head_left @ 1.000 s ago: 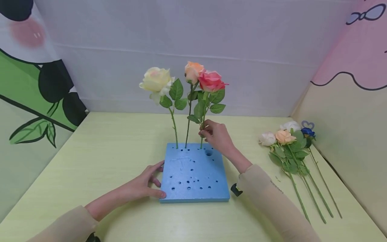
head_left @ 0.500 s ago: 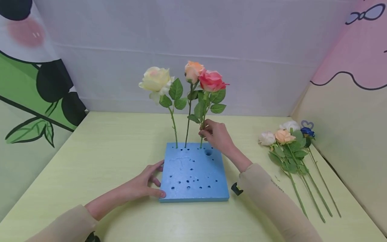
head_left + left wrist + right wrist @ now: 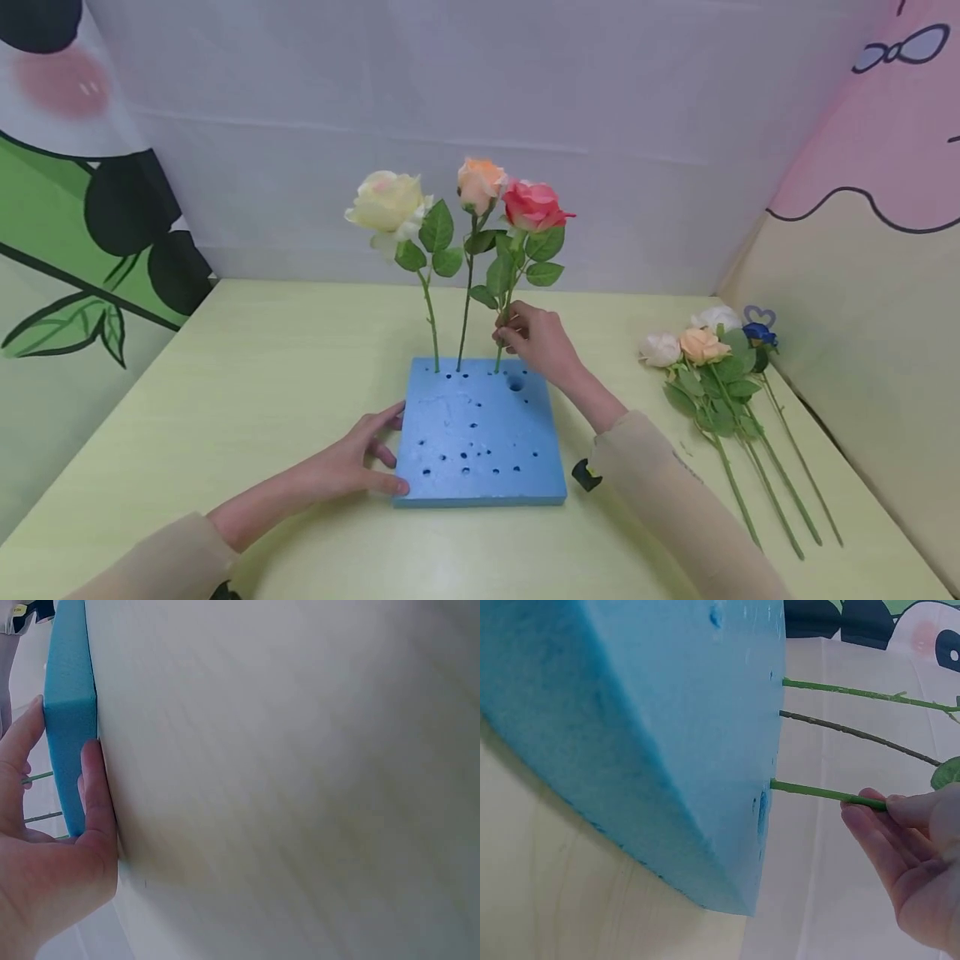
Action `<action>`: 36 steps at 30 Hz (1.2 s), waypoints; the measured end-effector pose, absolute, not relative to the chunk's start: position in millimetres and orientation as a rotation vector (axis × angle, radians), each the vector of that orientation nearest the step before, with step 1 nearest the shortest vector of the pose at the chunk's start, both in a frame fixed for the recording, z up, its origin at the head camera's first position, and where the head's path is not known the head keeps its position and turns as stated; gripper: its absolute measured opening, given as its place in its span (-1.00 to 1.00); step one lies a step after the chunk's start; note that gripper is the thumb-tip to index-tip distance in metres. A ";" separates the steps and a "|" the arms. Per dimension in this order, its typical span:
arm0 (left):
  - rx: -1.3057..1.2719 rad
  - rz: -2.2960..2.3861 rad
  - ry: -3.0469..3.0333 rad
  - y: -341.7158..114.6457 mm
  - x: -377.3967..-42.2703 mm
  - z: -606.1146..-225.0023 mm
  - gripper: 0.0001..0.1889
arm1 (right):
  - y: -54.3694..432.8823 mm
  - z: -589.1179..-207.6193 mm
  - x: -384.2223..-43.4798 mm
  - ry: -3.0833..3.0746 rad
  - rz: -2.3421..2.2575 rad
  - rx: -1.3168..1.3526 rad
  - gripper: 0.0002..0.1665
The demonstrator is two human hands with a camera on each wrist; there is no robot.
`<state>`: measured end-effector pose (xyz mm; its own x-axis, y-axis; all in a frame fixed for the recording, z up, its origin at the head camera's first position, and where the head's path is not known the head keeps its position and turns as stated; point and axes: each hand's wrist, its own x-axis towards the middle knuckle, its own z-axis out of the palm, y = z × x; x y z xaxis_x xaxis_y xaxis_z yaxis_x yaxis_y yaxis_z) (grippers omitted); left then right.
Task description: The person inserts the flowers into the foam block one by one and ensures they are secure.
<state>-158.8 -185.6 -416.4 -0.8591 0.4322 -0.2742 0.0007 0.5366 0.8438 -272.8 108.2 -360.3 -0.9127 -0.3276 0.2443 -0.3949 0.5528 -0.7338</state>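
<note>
A blue foam block (image 3: 480, 442) with several holes lies flat on the table. Three artificial roses stand in its far edge: a cream rose (image 3: 387, 204), a peach rose (image 3: 481, 183) and a pink-red rose (image 3: 535, 206). My right hand (image 3: 542, 342) pinches the pink-red rose's green stem (image 3: 817, 791) between thumb and fingers, a little above the foam; in the right wrist view the stem's end sits in the block. Along the block's left side rests my left hand (image 3: 348, 458), its thumb on the near left corner and its fingers against the side (image 3: 71, 735).
At the right of the table (image 3: 300, 350) lie several more roses: a pale pink one (image 3: 661, 349), a peach one (image 3: 702, 344), a white one (image 3: 717, 318) and a blue one (image 3: 761, 335) by a heart-shaped piece (image 3: 760, 315). A pale cloth (image 3: 480, 83) hangs behind.
The pink-red rose's head has shifted slightly to the right, away from the peach rose. Both hands keep their places at the stem and the block. The head view has tilted slightly.
</note>
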 end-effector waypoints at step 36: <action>0.327 1.253 2.344 -184.7 -158.4 -418.2 0.20 | 107.2 -369.6 -272.0 -2.761 1.093 0.694 -0.85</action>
<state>-158.4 -184.7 -418.2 -0.8663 0.4117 -0.2828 -0.0066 0.5568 0.8306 -272.0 107.2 -369.6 -0.8925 -0.3781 0.2460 -0.4440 0.6403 -0.6269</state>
